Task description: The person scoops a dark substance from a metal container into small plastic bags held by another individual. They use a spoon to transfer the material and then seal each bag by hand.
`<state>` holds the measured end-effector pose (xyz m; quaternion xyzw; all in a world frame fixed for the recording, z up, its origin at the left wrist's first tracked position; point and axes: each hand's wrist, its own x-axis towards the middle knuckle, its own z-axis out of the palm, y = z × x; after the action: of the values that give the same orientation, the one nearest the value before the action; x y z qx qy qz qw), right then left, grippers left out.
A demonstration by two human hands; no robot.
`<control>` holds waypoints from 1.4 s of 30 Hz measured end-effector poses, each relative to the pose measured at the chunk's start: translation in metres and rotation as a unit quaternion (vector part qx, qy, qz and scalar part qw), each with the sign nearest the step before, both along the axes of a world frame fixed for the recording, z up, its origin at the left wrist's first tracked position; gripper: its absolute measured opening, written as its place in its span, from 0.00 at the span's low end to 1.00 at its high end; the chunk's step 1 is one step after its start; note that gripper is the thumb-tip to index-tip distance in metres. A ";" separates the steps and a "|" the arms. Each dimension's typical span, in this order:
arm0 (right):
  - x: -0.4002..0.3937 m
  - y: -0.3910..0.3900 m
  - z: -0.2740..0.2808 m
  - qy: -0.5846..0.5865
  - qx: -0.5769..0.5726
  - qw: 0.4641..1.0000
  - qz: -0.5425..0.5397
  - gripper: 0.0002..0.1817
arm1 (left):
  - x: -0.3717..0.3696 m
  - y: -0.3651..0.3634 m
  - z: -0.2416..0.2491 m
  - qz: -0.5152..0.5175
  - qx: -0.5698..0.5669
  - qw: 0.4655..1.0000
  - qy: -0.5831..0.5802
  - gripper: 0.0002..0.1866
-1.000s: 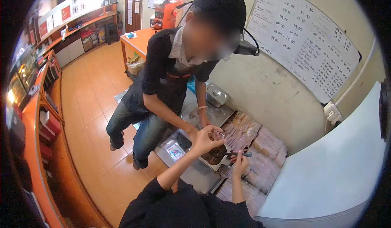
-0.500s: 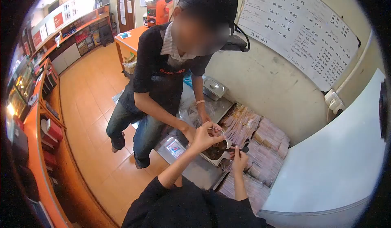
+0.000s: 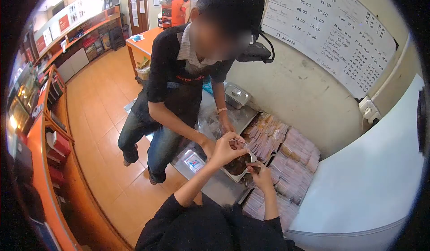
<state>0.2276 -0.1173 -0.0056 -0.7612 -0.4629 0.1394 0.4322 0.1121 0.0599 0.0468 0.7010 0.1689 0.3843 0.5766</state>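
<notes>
A rectangular metal food pan (image 3: 234, 176) holding dark brown food (image 3: 237, 165) stands on the metal table in front of me. Over its far side, my left hand (image 3: 224, 151) is closed, thumb and fingers pinching what looks like a small clear plastic bag (image 3: 236, 142). At the pan's right edge my right hand (image 3: 261, 176) grips a dark-handled spoon (image 3: 253, 166); its lower end points into the pan and is hard to make out. A co-worker's hands (image 3: 227, 126) are close beyond my left hand, partly hidden by it.
Rows of small filled plastic packets (image 3: 293, 175) lie right of the pan. Clear plastic bags (image 3: 208, 123) and a lidded steel container (image 3: 237, 95) are farther back on the metal table (image 3: 219, 192). The co-worker (image 3: 179, 85) leans in opposite. A white panel (image 3: 363, 175) rises at right.
My right hand has moved slightly left and turned, bringing the spoon from lying level across the pan's edge to tilted at it. My left hand stays nearly in place.
</notes>
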 end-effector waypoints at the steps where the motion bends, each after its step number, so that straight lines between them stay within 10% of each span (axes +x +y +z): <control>1: 0.002 0.002 -0.003 0.040 0.010 0.999 -0.012 0.09 | -0.001 0.000 0.000 -0.004 0.000 1.000 0.008 0.17; 8: 0.046 0.042 -0.008 -0.093 -0.116 0.989 -0.023 0.15 | -0.001 -0.002 -0.002 -0.017 0.013 0.999 0.031 0.19; 14: 0.073 0.075 -0.028 0.081 -0.142 0.986 -0.013 0.15 | -0.003 -0.002 0.002 -0.028 -0.025 0.999 0.023 0.20; 20: 0.044 0.052 0.005 0.057 0.012 0.985 -0.164 0.21 | -0.001 0.001 -0.007 -0.010 0.002 0.999 0.037 0.21; 22: 0.036 0.040 0.015 0.122 0.135 0.983 0.020 0.24 | 0.000 -0.003 -0.008 -0.022 -0.037 0.998 0.048 0.21; 28: -0.019 0.034 0.088 -0.002 0.141 0.989 0.033 0.27 | 0.011 -0.013 0.000 -0.057 -0.051 0.996 0.051 0.21; 42: 0.003 0.033 0.088 -0.074 0.193 0.977 -0.044 0.04 | -0.003 -0.014 0.017 -0.059 -0.055 0.997 0.004 0.04</control>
<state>0.2301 -0.0842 0.0821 -0.6915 -0.4775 -0.0286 0.5413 0.1086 0.0462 0.0639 0.6787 0.1503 0.3373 0.6348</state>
